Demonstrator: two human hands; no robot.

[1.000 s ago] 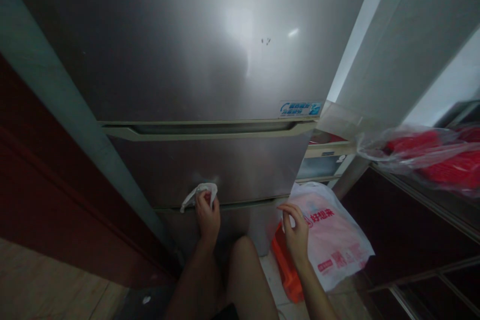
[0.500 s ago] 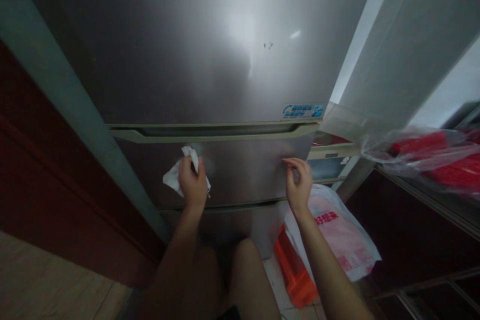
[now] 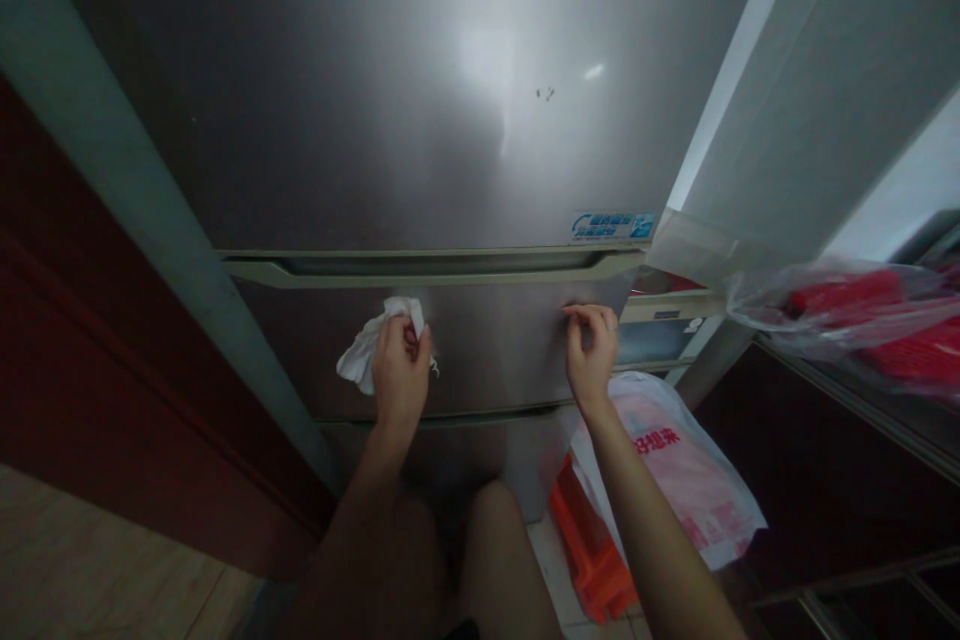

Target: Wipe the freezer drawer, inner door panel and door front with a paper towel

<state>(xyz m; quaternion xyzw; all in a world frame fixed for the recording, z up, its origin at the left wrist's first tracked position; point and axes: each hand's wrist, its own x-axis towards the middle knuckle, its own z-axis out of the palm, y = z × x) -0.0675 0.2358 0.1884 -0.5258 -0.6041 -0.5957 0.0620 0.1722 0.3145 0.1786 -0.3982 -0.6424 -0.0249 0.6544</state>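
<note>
My left hand is closed around a crumpled white cloth or tissue, whose loose part spreads out to the left. It is in front of the middle drawer of a silver-grey refrigerator. On the drawer's right side is my right hand, its fingers curled in toward the thumb and the fingertips at or very near the drawer front. No object shows in it. Both drawers are shut. Above the middle one runs a pale recessed handle strip.
A white plastic bag with red print rests beside an orange plastic item at lower right. A clear bag with red contents juts in from the right. A dark red door or panel stands at left. My knees are below.
My left hand has shifted slightly right and turned with the cloth. The gap between thumb and fingers of my right hand has narrowed. The view has moved a little.
</note>
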